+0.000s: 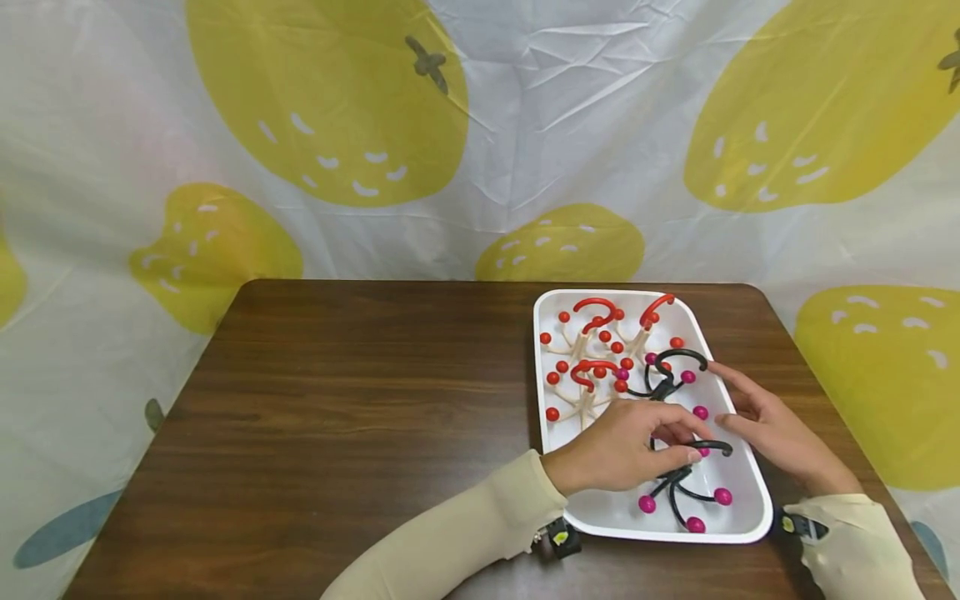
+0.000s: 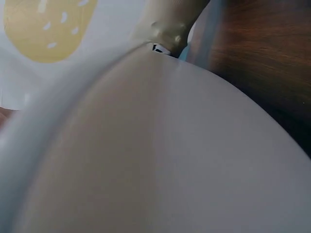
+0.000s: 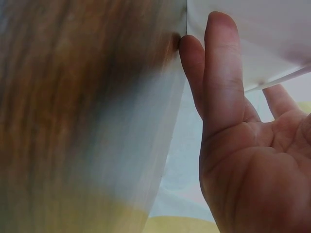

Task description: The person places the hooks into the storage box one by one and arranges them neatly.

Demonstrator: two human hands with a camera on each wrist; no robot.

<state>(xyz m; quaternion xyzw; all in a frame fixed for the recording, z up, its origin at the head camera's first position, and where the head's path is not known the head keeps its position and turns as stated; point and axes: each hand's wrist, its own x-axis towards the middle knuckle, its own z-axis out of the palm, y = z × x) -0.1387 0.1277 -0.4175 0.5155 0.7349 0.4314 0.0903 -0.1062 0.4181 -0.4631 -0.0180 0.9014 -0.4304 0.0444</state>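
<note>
My left hand (image 1: 626,442) reaches across the white tray (image 1: 738,533), its thumb and fingers pinching the hooked handle of a black massager (image 1: 677,473) with magenta ball tips. Part of that massager is hidden under the hand. Just behind it lies a second black massager (image 1: 663,387) of the same kind. My right hand (image 1: 776,429) rests along the tray's right side, fingers extended at the rim. In the right wrist view, the fingers (image 3: 223,73) lie against the tray's outer wall. The left wrist view shows mostly a pale, blurred surface.
Several massagers with red hooks, beige legs and red ball tips, such as the red-hooked massager (image 1: 583,342), fill the tray's far and left parts. The tray stands at the right of a brown wooden table (image 1: 360,400). A fruit-patterned curtain (image 1: 502,125) hangs behind.
</note>
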